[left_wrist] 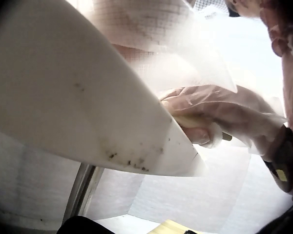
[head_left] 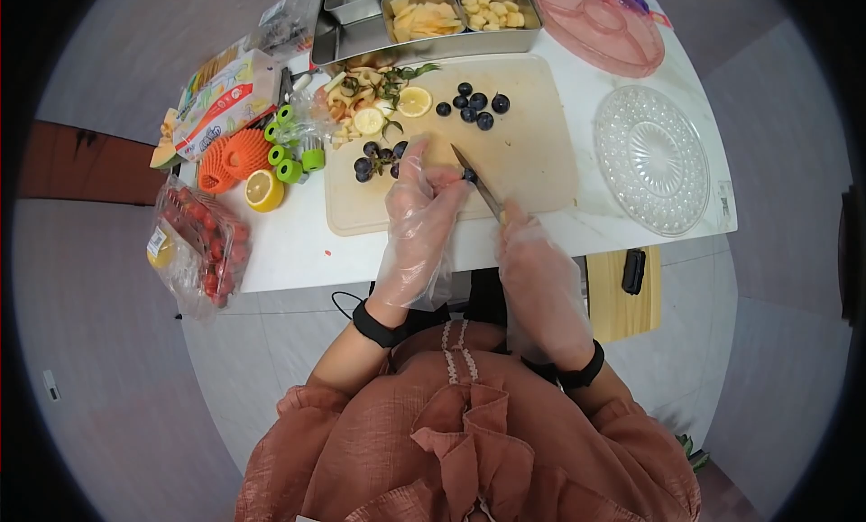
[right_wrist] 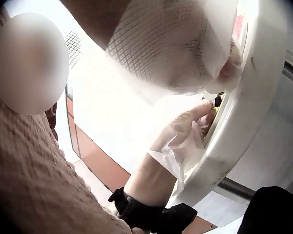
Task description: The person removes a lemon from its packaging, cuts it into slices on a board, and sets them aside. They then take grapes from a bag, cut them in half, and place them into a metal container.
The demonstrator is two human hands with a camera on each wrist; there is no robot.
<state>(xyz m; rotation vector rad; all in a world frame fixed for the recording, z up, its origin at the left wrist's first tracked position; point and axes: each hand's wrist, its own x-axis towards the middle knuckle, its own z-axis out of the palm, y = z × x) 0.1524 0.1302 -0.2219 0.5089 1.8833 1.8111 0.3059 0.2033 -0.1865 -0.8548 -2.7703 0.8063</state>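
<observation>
In the head view a knife (head_left: pixel 487 194) lies slanted over the cutting board (head_left: pixel 541 161), its wooden handle gripped by my gloved right hand (head_left: pixel 539 274). The gloved left hand (head_left: pixel 419 220) pinches a blueberry (head_left: pixel 470 175) against the board, the blade right beside it. Several blueberries (head_left: pixel 468 115) lie beyond the knife, and others (head_left: pixel 363 166) sit left of the left hand. Lemon slices (head_left: pixel 414 101) and peelings (head_left: pixel 356 93) are at the board's back left. The right hand (left_wrist: pixel 219 109) also shows in the left wrist view, the left hand (right_wrist: pixel 185 129) in the right wrist view.
Behind the board stands a metal tray (head_left: pixel 433 47) with cut fruit. A clear glass plate (head_left: pixel 651 161) and a pink divided tray (head_left: pixel 603 26) are on the right. At left lie a halved lemon (head_left: pixel 264 190), green rolls (head_left: pixel 289 170), orange netting (head_left: pixel 236 159) and bagged tomatoes (head_left: pixel 212 242).
</observation>
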